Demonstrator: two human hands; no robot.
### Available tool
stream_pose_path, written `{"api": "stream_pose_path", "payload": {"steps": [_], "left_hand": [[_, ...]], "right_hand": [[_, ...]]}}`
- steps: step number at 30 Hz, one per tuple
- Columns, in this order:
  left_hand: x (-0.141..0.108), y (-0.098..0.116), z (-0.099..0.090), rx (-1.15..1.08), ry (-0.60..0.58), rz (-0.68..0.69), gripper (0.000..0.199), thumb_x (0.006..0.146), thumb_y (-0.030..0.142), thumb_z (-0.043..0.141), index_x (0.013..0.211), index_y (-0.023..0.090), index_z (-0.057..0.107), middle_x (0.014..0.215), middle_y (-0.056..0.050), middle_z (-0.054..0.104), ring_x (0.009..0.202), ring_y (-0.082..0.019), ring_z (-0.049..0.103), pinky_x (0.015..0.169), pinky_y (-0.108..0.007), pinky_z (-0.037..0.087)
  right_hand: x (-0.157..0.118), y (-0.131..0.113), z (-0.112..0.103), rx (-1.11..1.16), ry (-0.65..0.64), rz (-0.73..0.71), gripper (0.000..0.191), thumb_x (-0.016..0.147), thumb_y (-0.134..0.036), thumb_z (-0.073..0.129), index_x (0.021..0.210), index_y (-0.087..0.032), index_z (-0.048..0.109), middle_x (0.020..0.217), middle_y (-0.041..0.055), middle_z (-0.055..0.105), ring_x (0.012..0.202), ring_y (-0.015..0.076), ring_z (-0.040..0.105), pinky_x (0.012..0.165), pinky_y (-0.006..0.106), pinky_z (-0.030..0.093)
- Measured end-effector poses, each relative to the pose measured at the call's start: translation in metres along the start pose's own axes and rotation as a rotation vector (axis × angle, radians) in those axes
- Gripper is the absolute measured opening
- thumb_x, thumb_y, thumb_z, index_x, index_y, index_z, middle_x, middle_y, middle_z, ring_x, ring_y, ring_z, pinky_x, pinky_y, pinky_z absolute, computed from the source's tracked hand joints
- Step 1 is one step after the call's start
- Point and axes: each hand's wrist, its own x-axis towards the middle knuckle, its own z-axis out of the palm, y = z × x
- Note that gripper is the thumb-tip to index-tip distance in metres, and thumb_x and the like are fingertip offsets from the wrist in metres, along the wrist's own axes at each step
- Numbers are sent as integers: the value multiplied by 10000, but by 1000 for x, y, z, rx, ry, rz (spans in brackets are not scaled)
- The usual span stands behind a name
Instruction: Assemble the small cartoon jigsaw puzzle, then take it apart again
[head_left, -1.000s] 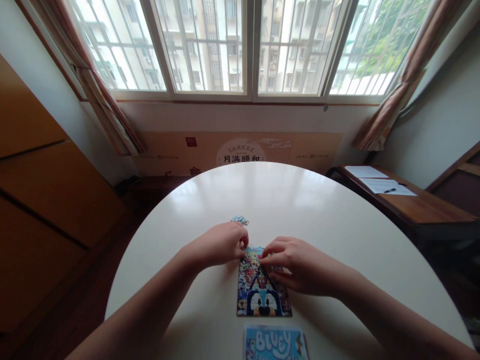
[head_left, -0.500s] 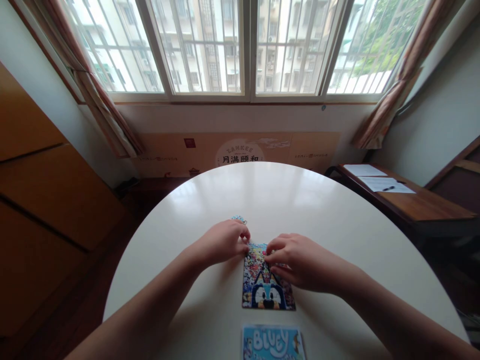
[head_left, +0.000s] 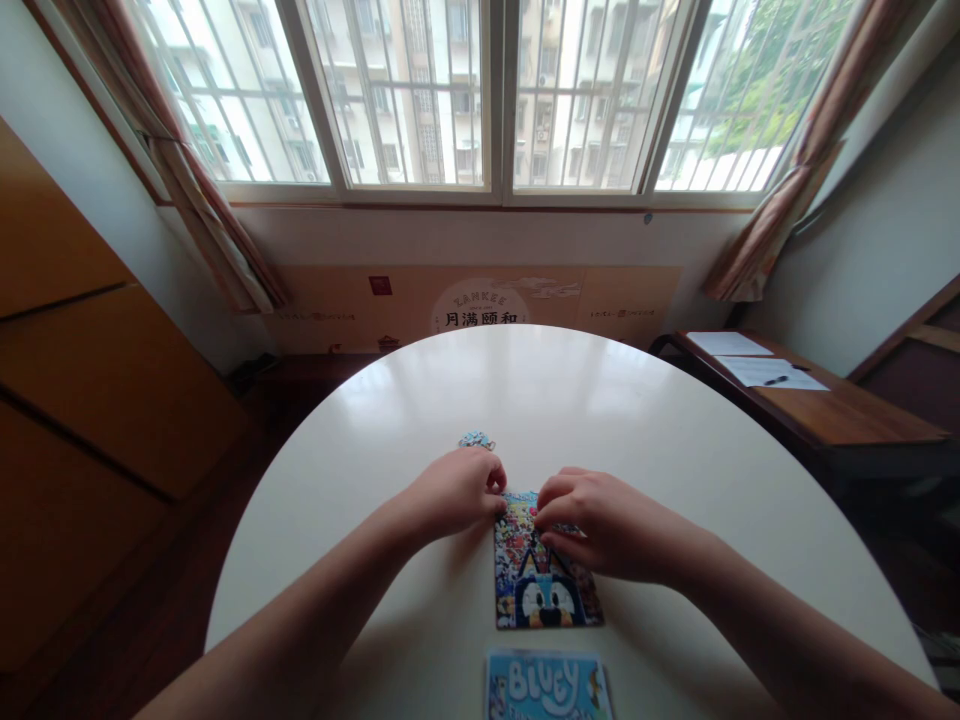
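Observation:
A jigsaw puzzle lies flat on the white table, showing a blue cartoon dog's face below a crowded, colourful pattern. My left hand is closed at its upper left corner, thumb and curled fingers meeting at the edge. Over the upper right part bends my right hand, its fingers drawn together against the puzzle. Whatever lies under those right fingertips is hidden. Just beyond my left hand sits a small heap of blue puzzle pieces. Nearer to me is a blue card with the word Bluey, cut off by the frame's bottom.
The round white table extends around both hands. To the right stands a wooden side table with papers and a dark pen on it. Behind are a printed cardboard panel and a barred window; a wooden cabinet fills the left.
The puzzle has slid slightly right and toward me, and my left hand has shifted the same way. More of the heap of pieces shows now. My right hand has hardly moved.

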Motion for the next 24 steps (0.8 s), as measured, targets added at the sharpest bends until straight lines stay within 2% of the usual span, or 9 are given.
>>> {"api": "stream_pose_path", "payload": {"steps": [11, 20, 24], "left_hand": [[-3, 0, 2, 101, 38, 19, 126, 753, 260, 682, 857, 209, 733, 953, -63, 703, 893, -239, 627, 768, -346, 479], [0, -2, 1, 2, -15, -16, 119, 724, 243, 697, 831, 192, 700, 872, -37, 705, 810, -212, 622, 699, -318, 465], [0, -1, 0, -1, 0, -19, 132, 720, 238, 693, 842, 188, 692, 906, -49, 700, 844, -226, 620, 702, -320, 461]], "right_hand": [[2, 0, 3, 25, 17, -1, 178, 901, -207, 584, 985, -233, 738, 963, 24, 673, 879, 124, 570, 797, 262, 430], [1, 4, 6, 13, 13, -3, 160, 886, -217, 620, 999, -250, 728, 988, 3, 664, 900, 114, 559, 808, 257, 428], [1, 3, 5, 10, 11, -2, 164, 886, -217, 618, 1002, -245, 730, 989, 10, 663, 905, 119, 564, 804, 260, 429]]}}
